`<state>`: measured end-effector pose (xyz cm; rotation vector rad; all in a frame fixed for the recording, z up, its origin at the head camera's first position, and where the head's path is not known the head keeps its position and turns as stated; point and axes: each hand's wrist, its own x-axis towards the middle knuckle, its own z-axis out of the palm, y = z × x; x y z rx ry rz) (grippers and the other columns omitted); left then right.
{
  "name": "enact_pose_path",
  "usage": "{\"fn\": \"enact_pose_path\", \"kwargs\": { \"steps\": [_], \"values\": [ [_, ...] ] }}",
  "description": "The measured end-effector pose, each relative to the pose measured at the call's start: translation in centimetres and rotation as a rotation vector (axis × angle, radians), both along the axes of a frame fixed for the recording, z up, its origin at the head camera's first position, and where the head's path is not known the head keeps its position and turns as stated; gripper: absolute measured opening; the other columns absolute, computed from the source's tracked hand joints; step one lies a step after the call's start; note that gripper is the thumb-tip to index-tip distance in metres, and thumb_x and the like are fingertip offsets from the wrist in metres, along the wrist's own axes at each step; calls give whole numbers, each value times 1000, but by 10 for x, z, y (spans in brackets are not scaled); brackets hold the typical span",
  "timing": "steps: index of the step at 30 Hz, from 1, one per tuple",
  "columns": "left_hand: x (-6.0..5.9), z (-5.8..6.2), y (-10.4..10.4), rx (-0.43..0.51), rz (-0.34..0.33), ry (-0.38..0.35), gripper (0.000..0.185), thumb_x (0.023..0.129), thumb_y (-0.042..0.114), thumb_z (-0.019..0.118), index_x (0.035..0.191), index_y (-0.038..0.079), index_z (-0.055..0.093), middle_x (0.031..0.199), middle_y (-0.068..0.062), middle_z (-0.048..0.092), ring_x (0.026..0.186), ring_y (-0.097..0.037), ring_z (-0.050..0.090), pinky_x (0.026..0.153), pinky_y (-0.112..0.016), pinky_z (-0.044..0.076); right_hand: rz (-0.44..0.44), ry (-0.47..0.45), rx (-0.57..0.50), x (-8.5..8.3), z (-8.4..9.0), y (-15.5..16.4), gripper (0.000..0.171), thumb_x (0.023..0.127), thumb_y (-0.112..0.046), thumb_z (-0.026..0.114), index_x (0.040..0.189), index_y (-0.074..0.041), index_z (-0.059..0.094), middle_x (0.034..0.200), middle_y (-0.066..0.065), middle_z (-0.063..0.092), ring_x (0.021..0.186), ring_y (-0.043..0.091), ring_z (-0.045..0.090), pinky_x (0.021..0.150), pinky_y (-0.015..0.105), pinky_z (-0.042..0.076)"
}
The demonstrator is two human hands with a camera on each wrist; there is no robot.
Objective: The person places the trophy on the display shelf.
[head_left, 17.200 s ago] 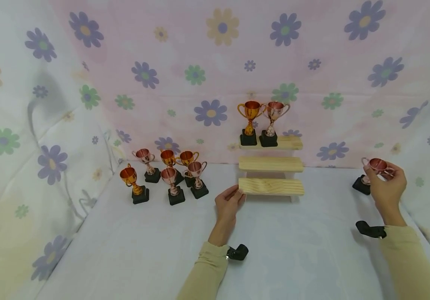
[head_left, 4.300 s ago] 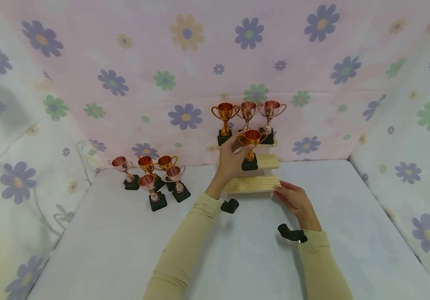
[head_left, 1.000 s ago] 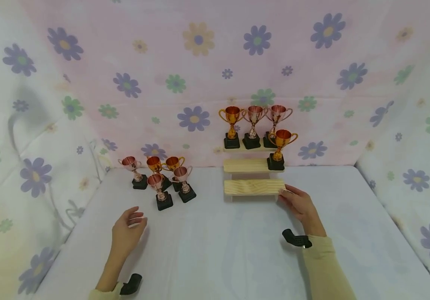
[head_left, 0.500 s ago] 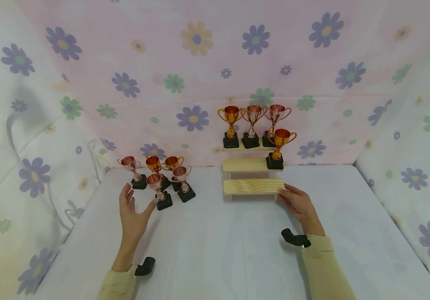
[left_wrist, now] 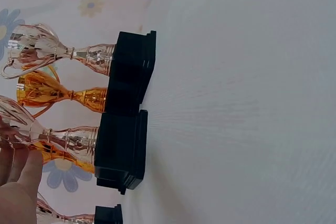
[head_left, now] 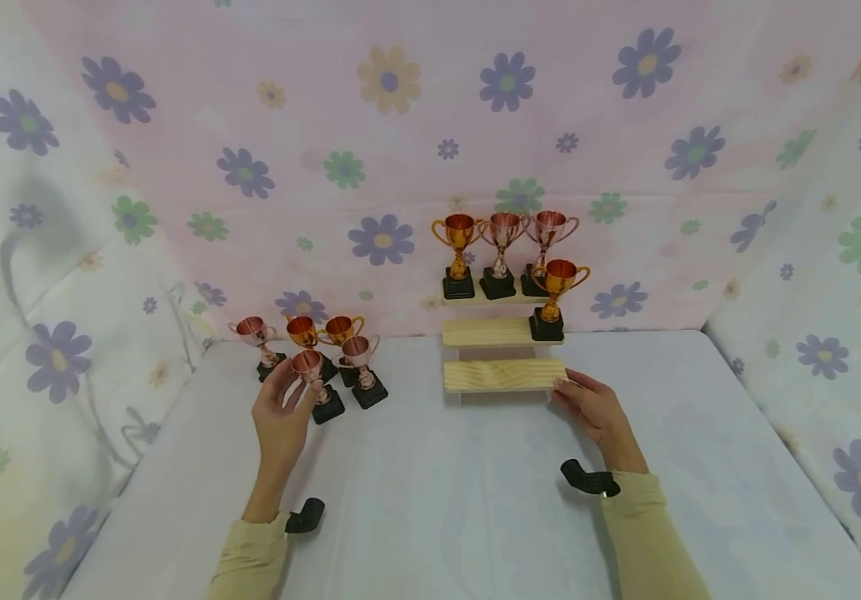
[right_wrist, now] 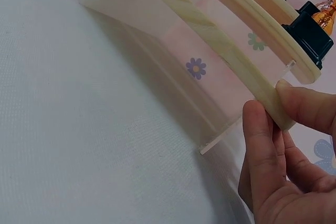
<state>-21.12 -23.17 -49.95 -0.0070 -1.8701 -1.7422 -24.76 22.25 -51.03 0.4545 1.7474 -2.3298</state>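
My left hand [head_left: 280, 419] grips the cup of the front rose-gold trophy [head_left: 323, 397], whose black base stands on the table. The left wrist view shows the fingers [left_wrist: 23, 174] at that trophy's cup [left_wrist: 68, 142], partly cut off by the frame edge. Around it stand a rose-gold trophy [head_left: 358, 354] to the right, another [head_left: 253, 331] to the left, and two gold trophies [head_left: 340, 329] behind. My right hand [head_left: 597, 414] pinches the right end of the lowest wooden step [head_left: 503, 375] of a small three-step stand, thumb [right_wrist: 304, 106] above and fingers below.
On the stand's top step are a gold trophy [head_left: 458, 242] and two rose-gold ones [head_left: 501, 242]. A gold trophy [head_left: 553, 296] stands at the right end of the middle step [head_left: 483, 332]. Flowered cloth [head_left: 302, 167] hangs behind and on both sides of the white-covered table [head_left: 430, 500].
Over the last second my left hand has gone forward to the front rose-gold trophy and taken hold of it. Earlier it set a gold trophy on the middle step. My right hand stays put.
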Motion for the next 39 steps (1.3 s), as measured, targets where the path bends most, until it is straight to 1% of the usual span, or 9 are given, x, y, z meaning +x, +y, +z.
{"fn": "enact_pose_path", "kwargs": {
  "steps": [5,8,15,18,22,26,34,36,39],
  "values": [
    [2,0,2,-5,-29,-10,54,94,-11,59,147,-7,46,144,-22,52,124,-5,56,105,-20,49,-5,-14,5,0,0,0,65,100,-2,61,156,8,28,107,-1,62,90,4,67,86,19,59],
    [1,0,4,-1,-27,-18,52,97,-10,56,148,-6,45,146,-22,50,126,-6,54,105,-15,47,-7,-26,8,0,1,0,66,100,-3,61,156,6,28,110,0,61,92,4,67,86,19,59],
    [0,0,15,-41,117,-18,61,87,-2,77,143,-2,52,137,-16,56,123,-11,54,101,-13,49,-9,-36,7,-1,0,0,66,100,-4,62,157,5,29,115,2,61,91,4,67,87,20,59],
    [2,7,23,-40,154,-3,62,84,-4,80,140,-8,52,130,-16,58,115,-11,58,95,-14,52,-10,-36,5,-1,-1,0,65,100,-3,61,156,5,29,113,1,61,90,4,67,88,20,59],
    [7,17,29,-6,160,39,56,82,-10,79,131,-17,52,119,-11,57,105,-15,61,89,-16,56,-9,-40,3,-2,-1,0,66,100,-4,63,157,5,29,113,2,61,89,4,67,89,21,59],
    [12,20,29,14,153,68,51,82,-12,77,126,-20,54,114,-9,58,102,-16,64,86,-17,58,-9,-47,2,-3,0,0,67,100,-4,63,157,4,29,117,3,59,89,4,67,89,22,59],
    [24,26,23,-85,141,112,47,86,-16,69,132,-16,56,123,-30,61,99,-14,62,85,-12,56,6,-30,-21,-3,0,1,67,100,-2,61,157,6,26,111,1,60,88,3,67,90,21,59],
    [27,29,22,-111,144,122,47,87,-17,68,133,-16,55,122,-28,62,96,-13,60,84,-10,55,3,-32,-15,-3,0,1,66,100,-2,61,157,6,27,113,2,60,88,3,67,89,21,59],
    [28,26,19,-107,134,145,48,87,-19,66,133,-16,55,119,-15,64,94,-12,59,83,-9,55,8,-33,-13,-3,0,1,66,101,-2,60,157,5,26,115,3,60,88,3,67,90,21,58]
  ]
}}
